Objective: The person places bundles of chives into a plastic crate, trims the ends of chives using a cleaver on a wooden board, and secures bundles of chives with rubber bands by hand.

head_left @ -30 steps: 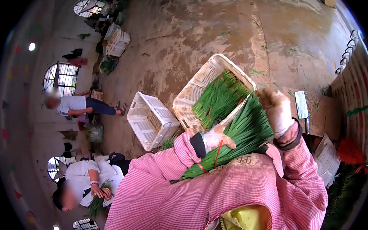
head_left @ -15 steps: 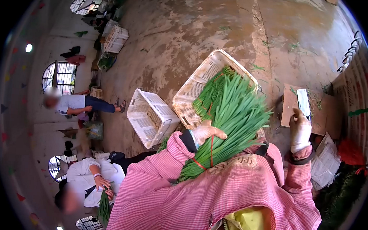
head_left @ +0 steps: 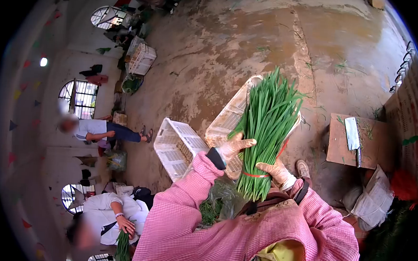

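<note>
A thick bundle of green chives [head_left: 269, 119] stands nearly upright in front of my chest, its leafy ends pointing away from me. A red band [head_left: 255, 175] circles it near the stem ends. My gloved left hand [head_left: 234, 147] holds its left side, thumb stretched across the stems and fingers partly hidden behind. Lower down, my gloved right hand [head_left: 278, 175] grips the right side close to the band, its thumb on the stems. Behind the bundle is a dirty white plastic crate [head_left: 223, 123], partly covered by the leaves.
A second white crate [head_left: 169, 164] sits to the left. On the right, a cleaver [head_left: 352, 133] lies on a brown board [head_left: 338, 149], with a white sack [head_left: 373, 198] nearer me. Two people are at the left, one holding greens [head_left: 123, 249]. Leaf scraps dot the wet floor.
My right hand has come from beside the cleaver to the stem end of the bundle. The bundle has been turned more upright, and my left hand has shifted along its left side.
</note>
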The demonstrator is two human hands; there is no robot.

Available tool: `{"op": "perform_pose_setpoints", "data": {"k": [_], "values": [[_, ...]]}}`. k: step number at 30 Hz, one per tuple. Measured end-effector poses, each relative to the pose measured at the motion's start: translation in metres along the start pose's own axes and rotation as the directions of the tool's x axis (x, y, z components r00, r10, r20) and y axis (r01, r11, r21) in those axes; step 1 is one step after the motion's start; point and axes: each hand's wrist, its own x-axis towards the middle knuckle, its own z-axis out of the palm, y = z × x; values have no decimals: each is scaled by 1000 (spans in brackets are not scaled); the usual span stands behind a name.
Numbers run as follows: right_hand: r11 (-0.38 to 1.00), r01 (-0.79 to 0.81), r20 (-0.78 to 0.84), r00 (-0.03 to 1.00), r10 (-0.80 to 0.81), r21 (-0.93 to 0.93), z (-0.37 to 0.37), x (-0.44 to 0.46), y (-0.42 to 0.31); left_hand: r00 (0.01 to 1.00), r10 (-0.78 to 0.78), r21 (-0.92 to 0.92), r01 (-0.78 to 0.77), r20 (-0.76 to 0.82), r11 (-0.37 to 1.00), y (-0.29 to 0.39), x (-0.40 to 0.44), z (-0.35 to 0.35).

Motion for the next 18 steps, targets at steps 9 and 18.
{"op": "perform_pose_setpoints", "data": {"k": [9,18], "values": [[966,-238,-180,950,254,105,11,-11,-21,996,-30,89,37,-85,995,-40,-52,5],[912,-76,-457,847,272,402,-94,-79,-8,897,73,-81,-120,-436,989,-51,-85,31]]}}
